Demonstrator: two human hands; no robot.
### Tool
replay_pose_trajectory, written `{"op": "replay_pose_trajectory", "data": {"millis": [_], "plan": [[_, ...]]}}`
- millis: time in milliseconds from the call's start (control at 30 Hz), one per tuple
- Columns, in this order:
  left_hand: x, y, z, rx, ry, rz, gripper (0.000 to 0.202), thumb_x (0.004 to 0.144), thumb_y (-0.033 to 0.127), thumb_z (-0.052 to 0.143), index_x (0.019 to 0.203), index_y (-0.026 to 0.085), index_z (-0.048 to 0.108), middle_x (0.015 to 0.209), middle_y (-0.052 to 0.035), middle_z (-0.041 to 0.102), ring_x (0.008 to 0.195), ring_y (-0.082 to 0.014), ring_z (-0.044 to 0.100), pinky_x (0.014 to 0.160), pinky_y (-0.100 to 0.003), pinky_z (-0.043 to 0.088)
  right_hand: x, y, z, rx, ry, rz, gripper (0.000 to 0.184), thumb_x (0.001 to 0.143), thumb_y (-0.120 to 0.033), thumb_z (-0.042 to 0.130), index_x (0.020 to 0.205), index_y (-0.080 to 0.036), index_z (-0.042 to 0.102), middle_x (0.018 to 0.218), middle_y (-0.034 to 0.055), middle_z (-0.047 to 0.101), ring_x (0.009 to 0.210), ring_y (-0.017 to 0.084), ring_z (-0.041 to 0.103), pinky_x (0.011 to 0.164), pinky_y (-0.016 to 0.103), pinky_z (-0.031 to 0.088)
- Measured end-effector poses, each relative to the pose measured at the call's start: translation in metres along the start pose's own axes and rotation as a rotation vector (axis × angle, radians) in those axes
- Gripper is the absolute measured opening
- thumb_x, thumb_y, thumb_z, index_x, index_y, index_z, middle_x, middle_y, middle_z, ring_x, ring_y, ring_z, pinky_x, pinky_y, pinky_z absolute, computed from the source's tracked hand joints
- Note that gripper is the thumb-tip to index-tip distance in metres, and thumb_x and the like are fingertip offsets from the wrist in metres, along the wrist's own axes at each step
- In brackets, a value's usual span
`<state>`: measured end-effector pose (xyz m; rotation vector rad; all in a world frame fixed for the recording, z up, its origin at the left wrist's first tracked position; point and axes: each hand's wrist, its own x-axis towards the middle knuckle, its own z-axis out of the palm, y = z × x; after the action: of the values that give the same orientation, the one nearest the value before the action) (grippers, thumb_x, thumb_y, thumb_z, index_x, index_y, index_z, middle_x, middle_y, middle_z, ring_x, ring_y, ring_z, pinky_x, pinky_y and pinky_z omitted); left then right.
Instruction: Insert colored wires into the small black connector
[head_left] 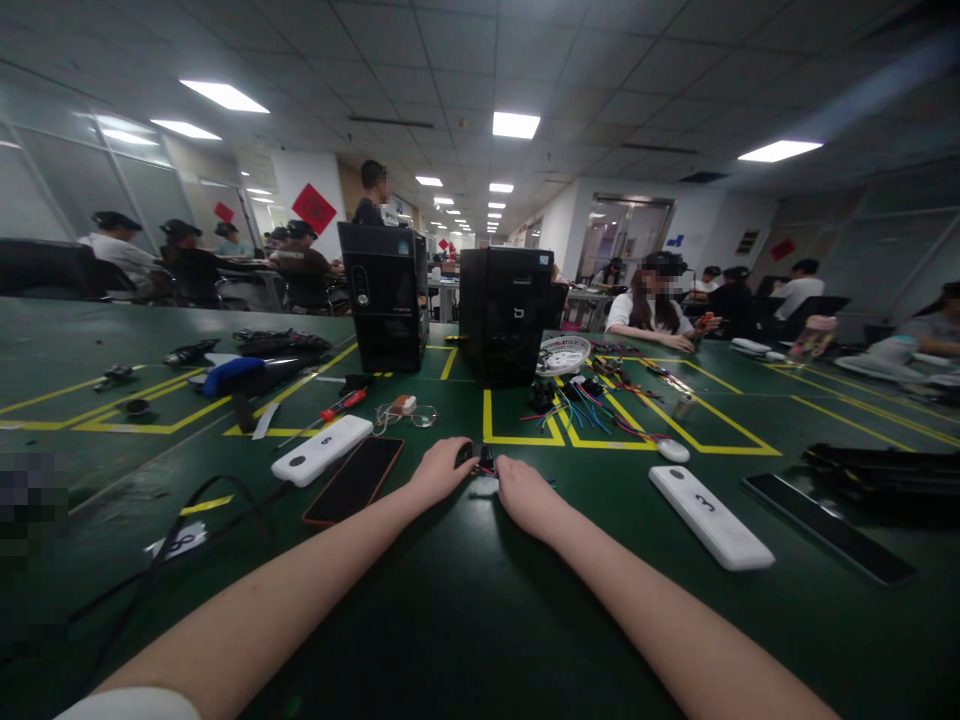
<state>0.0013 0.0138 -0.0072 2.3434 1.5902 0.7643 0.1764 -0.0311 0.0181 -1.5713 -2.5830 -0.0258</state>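
A small black part (487, 457) is kept low over the green table (465, 625) between both hands, centred in front of the body, presumably so that it can be steadied from two sides. It is pinched narrowly by the left hand (435, 474); the fingers of the right hand (526, 492) are curled close beside it, but whether it is gripped there cannot be told. The dark phone (355, 481) has been laid to the left, loose wires (585, 408) beyond, perhaps for elbow room
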Motion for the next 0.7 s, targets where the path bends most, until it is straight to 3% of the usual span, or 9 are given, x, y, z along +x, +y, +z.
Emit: {"op": "replay_pose_trajectory", "data": {"millis": [100,233,400,500,700], "plan": [[-0.001,-0.003,-0.002,-0.024,0.008,0.014,0.033,0.081,0.033,0.052,0.109,0.018,0.057,0.11,-0.0089,0.058,0.103,-0.0246,0.052,0.09,-0.037,0.041,0.003,-0.002,-0.006,0.102,0.043,-0.013,0.023,0.086,-0.013,0.031,0.105,-0.013,0.045,0.092,0.0091,0.062,0.084,0.019,0.059,0.073,0.027,0.039],[-0.003,-0.001,-0.004,-0.046,-0.016,0.093,0.037,0.077,0.03,0.057,0.113,0.021,0.057,0.103,-0.0077,0.056,0.099,-0.0232,0.053,0.087,-0.036,0.042,0.001,-0.004,-0.014,0.085,0.085,-0.012,0.033,0.089,-0.029,0.035,0.12,-0.018,0.037,0.095,0.008,0.064,0.081,0.019,0.061,0.068,0.026,0.039],[-0.006,0.003,-0.005,-0.126,-0.094,0.173,0.055,0.08,0.026,0.053,0.133,0.024,0.037,0.1,-0.0037,0.06,0.102,-0.0219,0.053,0.102,-0.047,0.026,0.003,0.005,-0.016,-0.034,0.005,0.025,0.025,0.088,-0.031,0.039,0.109,-0.02,0.048,0.093,0.0078,0.065,0.085,0.02,0.061,0.07,0.027,0.04],[-0.006,0.003,-0.003,-0.184,-0.076,0.172,0.06,0.082,0.03,0.053,0.137,0.023,0.029,0.11,-0.0045,0.06,0.108,-0.0222,0.051,0.103,-0.046,0.026,0.009,0.022,-0.015,-0.073,-0.008,0.109,0.023,0.087,-0.03,0.041,0.105,-0.019,0.05,0.091,0.0083,0.065,0.084,0.021,0.062,0.069,0.028,0.041],[-0.008,0.0,-0.005,-0.202,-0.084,0.149,0.054,0.082,0.03,0.052,0.133,0.02,0.036,0.113,-0.006,0.059,0.108,-0.0218,0.052,0.097,-0.038,0.037,0.014,0.081,-0.023,-0.059,-0.07,0.443,0.026,0.083,-0.033,0.047,0.102,-0.016,0.054,0.099,0.0119,0.064,0.091,0.023,0.061,0.071,0.029,0.044]]}}
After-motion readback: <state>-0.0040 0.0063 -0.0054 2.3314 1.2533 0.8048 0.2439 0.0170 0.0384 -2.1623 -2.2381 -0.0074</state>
